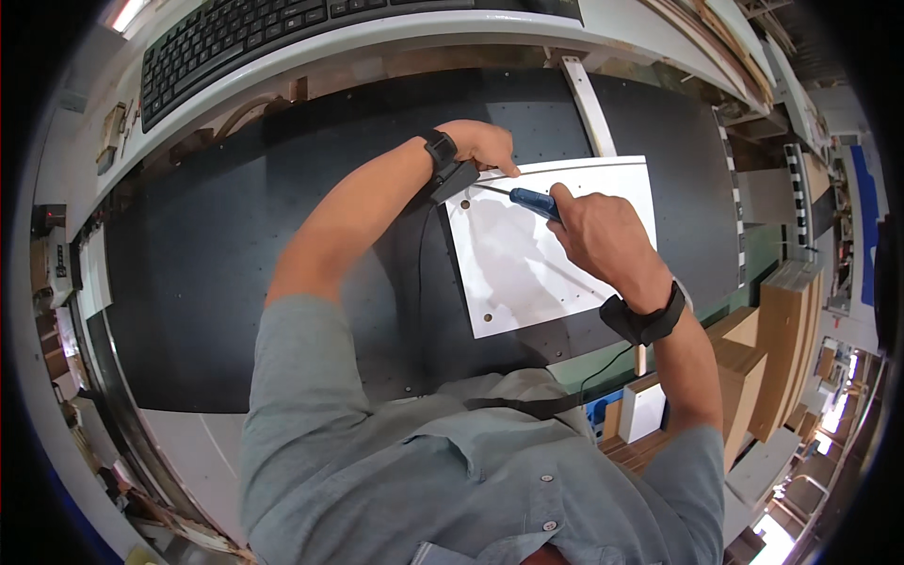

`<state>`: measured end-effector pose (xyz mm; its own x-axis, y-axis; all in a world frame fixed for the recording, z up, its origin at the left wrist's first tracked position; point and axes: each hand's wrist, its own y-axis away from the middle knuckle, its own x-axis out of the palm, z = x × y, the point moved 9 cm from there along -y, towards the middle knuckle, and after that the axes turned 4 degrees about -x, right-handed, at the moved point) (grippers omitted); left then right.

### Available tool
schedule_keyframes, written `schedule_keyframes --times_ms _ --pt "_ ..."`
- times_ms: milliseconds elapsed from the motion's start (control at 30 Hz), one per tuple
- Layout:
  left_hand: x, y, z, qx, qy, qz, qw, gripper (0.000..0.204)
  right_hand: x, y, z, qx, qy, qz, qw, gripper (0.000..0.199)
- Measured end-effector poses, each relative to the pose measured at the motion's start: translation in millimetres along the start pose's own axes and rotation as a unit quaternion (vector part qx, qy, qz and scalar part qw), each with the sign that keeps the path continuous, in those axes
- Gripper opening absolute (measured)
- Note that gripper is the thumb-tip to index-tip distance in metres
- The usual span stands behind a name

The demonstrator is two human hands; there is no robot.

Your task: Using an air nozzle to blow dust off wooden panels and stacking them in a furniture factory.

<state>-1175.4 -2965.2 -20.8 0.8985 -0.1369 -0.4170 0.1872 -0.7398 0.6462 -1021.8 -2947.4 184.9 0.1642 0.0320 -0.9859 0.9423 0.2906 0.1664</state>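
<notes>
A white rectangular panel point(556, 250) with round holes and small drilled holes lies on a dark board. My right hand point(607, 235) is closed around the blue handle of a screwdriver point(535, 202). Its thin metal shaft points left, toward the panel's far left corner. At that corner my left hand point(485, 146) is bent over the far edge, a fingertip pressed down beside a dark groove line. Its other fingers are partly hidden, and any small part under them cannot be made out. A black wrist device point(457, 181) covers the panel's corner.
The large dark board point(282, 245) spreads under the panel, with a pale strip point(589, 108) beyond it. A black keyboard point(254, 42) sits on a white shelf at the far left. Wooden boards point(786, 330) stand at the right. A thin cable point(421, 254) hangs from my left wrist.
</notes>
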Motion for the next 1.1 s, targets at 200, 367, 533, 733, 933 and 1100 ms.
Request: schedule_keyframes --times_ms 200,367,533,733,933,1100 --pt "2.3 16.8 -7.2 0.01 0.055 0.014 0.998 0.032 12.4 -2.2 8.6 -0.029 0.007 -0.033 0.999 0.012" --pt "3.6 15.1 -2.2 0.018 0.094 0.022 0.995 0.03 17.1 -3.7 19.2 -0.051 0.01 -0.051 0.997 0.026" --pt "0.3 19.1 -5.7 0.016 0.093 0.017 0.995 0.029 10.7 -5.5 17.4 -0.031 0.029 -0.04 0.998 0.025" --pt "-0.8 20.2 -6.9 0.018 0.097 0.021 0.995 0.03 4.8 -6.3 27.9 -0.035 0.007 -0.038 0.999 0.024" --pt "-4.5 27.5 -14.3 0.014 0.094 0.013 0.995 0.031 1.1 -4.2 26.1 -0.05 -0.017 -0.065 0.997 0.024" --pt "-2.2 28.8 -15.2 0.023 0.107 0.012 0.994 0.031 -11.3 10.2 11.1 -0.005 -0.026 -0.026 0.999 0.024"
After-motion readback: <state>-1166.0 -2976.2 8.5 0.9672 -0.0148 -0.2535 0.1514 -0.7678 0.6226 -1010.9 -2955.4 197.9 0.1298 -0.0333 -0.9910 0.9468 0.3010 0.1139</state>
